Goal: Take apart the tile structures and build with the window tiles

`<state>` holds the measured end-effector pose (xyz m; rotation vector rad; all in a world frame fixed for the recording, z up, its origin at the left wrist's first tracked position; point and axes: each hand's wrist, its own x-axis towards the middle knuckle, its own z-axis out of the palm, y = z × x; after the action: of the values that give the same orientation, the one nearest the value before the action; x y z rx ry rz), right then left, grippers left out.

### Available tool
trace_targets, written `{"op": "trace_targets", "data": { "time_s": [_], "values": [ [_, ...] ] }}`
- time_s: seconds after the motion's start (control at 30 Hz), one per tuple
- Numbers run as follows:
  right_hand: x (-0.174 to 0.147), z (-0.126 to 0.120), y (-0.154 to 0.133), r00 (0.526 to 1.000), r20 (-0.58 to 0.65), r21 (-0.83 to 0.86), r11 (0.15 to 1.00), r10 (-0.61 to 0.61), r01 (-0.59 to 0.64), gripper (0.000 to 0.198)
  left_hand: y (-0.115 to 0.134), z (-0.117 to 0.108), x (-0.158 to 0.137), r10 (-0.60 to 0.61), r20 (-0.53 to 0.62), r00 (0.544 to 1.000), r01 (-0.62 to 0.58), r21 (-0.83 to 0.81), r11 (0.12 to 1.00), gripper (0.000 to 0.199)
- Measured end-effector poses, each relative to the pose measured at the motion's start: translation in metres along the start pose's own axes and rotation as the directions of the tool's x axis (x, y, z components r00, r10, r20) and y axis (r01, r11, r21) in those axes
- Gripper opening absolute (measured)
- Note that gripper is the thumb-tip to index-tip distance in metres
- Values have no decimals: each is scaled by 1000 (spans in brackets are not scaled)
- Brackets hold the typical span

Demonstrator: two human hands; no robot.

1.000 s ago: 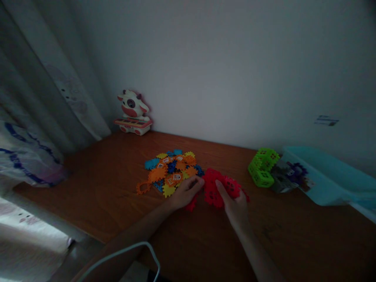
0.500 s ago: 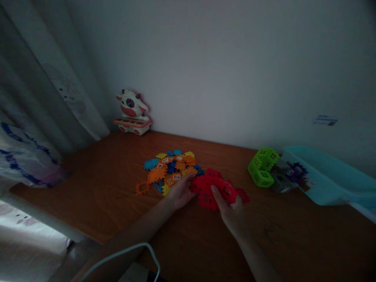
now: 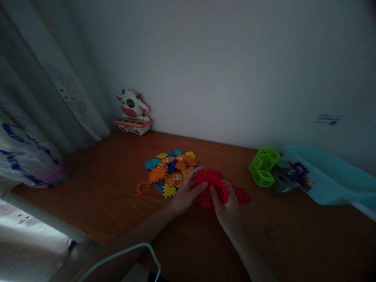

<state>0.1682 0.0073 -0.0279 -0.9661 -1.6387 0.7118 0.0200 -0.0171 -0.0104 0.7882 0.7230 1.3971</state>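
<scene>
Both hands hold red plastic building pieces [image 3: 216, 183] with notched edges and window cut-outs. My left hand [image 3: 185, 194] grips their left end, thumb in front and fingers behind. At the right end my right hand [image 3: 226, 207] is closed, its thumb pressed on the front. More red pieces [image 3: 242, 196] lie on the table just behind and to the right of my right hand; their exact number is hidden. Close to my left fingers is a pile of orange, yellow and blue notched pieces [image 3: 158, 173].
A bright green assembled block shape [image 3: 261, 178] stands at the right, beside grey [image 3: 280, 181] and purple pieces [image 3: 298, 172]. A light blue bin [image 3: 329, 192] is at the far right. A cow toy keyboard [image 3: 132, 121] stands against the wall; a plastic bag [image 3: 26, 160] is at left.
My left hand has come up and right, and its thumb now presses on the front of the red pieces. The held pieces have turned and sit closer between both hands.
</scene>
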Motion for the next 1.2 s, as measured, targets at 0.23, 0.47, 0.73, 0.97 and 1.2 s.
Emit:
{"op": "trace_targets", "data": {
  "time_s": [0.23, 0.47, 0.73, 0.97, 1.2],
  "values": [
    [-3, -2, 4, 984, 94, -193, 967, -153, 168, 47, 0, -2, -2, 19, 92, 996, -45, 294, 955, 40],
    [-11, -2, 3, 974, 166, -335, 920, -156, 204, 80, -8, 0, -17, 12, 224, 974, -106, 409, 907, 59],
    [-16, 1, 1, 933, 300, -383, 871, -199, 309, 95, -16, 7, -4, -8, -76, 997, 19, 148, 989, 35],
    [-13, 3, -3, 867, 387, -429, 771, -314, 470, 72, -9, -6, 12, -287, -335, 897, 194, -284, 939, 9],
    [-8, 1, -13, 764, 415, -335, 697, -495, 634, 28, 10, -13, 19, -300, -280, 912, 157, -440, 884, 23]
  ]
}}
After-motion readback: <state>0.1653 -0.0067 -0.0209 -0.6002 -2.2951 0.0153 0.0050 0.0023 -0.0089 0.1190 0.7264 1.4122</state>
